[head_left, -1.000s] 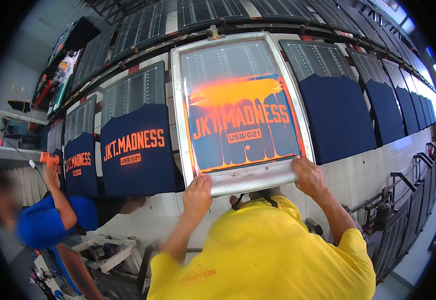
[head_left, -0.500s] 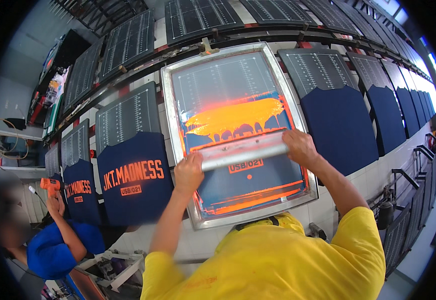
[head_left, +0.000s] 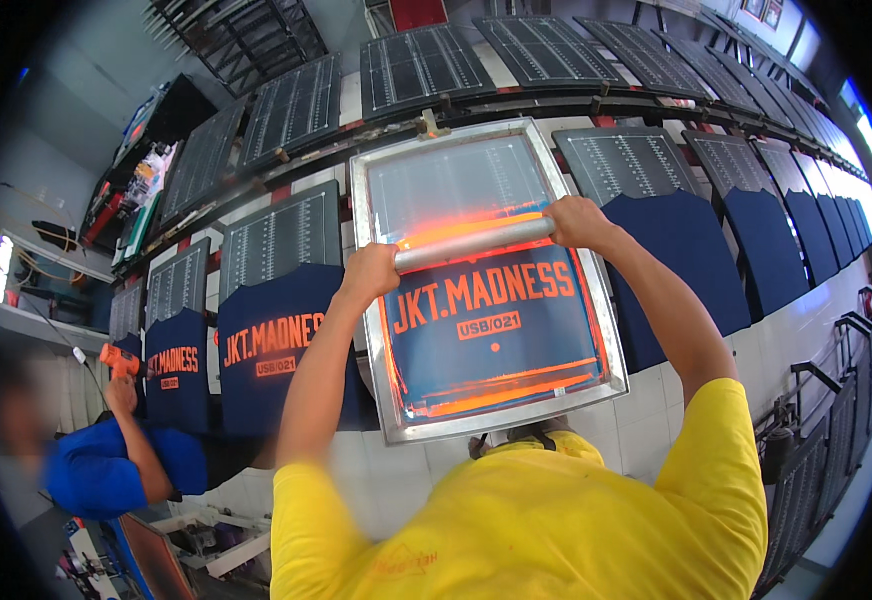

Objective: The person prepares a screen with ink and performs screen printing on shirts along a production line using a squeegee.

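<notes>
My left hand (head_left: 370, 272) grips the left end of a long metal-handled squeegee (head_left: 476, 243), and my right hand (head_left: 580, 222) grips its right end. The squeegee lies across the mesh of a metal-framed printing screen (head_left: 506, 416), in its upper half. Bright orange ink (head_left: 456, 228) is gathered along the far side of the squeegee. On the near side, an orange lettering design (head_left: 486, 300) shows through the mesh over dark blue. More orange ink (head_left: 501, 388) streaks the mesh near the frame's lower edge. The squeegee's blade is hidden.
Dark blue fabric pieces lie on boards either side: a printed one (head_left: 266, 385) at left, a plain one (head_left: 671, 270) at right. Another row of grey boards (head_left: 426, 70) runs behind. At far left, a blue-sleeved person (head_left: 106, 465) holds an orange heat-gun-like tool (head_left: 119, 358).
Both hands have pushed the squeegee away from me, up the screen. The orange ink band ahead of it has narrowed, and the whole lettering now shows behind it.
</notes>
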`<act>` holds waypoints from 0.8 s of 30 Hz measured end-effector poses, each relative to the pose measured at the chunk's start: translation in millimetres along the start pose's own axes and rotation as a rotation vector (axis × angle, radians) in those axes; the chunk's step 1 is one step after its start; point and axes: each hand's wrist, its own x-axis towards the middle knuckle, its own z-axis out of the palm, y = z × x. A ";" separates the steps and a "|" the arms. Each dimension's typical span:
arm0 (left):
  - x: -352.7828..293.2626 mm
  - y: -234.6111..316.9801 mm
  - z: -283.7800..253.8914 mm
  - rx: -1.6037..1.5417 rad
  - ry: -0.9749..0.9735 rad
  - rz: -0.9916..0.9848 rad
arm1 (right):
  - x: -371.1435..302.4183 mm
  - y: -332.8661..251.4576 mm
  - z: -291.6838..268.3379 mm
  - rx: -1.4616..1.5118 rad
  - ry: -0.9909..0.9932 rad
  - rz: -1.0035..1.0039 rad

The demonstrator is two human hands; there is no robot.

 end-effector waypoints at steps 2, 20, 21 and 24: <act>-3.9 1.3 -15.7 0.035 0.067 -0.018 | -3.2 -5.2 -18.0 -0.009 0.075 0.026; -223.0 85.7 58.0 -0.087 0.475 0.133 | -219.2 -90.3 66.2 0.138 0.464 -0.103; -231.8 88.4 70.1 -0.084 0.476 0.132 | -227.2 -95.4 72.7 0.134 0.473 -0.111; -251.8 95.2 90.8 -0.101 0.425 0.119 | -244.2 -106.8 90.1 0.118 0.435 -0.112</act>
